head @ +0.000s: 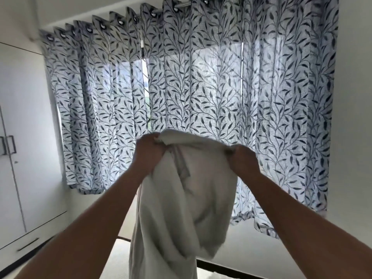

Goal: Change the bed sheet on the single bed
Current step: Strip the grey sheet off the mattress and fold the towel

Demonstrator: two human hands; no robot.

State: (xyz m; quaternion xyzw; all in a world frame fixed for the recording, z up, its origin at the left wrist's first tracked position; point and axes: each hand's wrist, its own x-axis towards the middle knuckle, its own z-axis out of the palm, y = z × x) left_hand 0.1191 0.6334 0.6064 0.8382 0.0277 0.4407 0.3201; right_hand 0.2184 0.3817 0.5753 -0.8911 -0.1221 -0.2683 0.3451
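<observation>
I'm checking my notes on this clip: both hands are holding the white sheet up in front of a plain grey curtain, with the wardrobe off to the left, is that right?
Not quite. The curtain is not plain grey: the head view shows it white with a dark leaf-and-vine pattern. The rest holds: the left hand and the right hand each hold the top edge of the white sheet up in front of it, with the wardrobe off to the left.
</observation>
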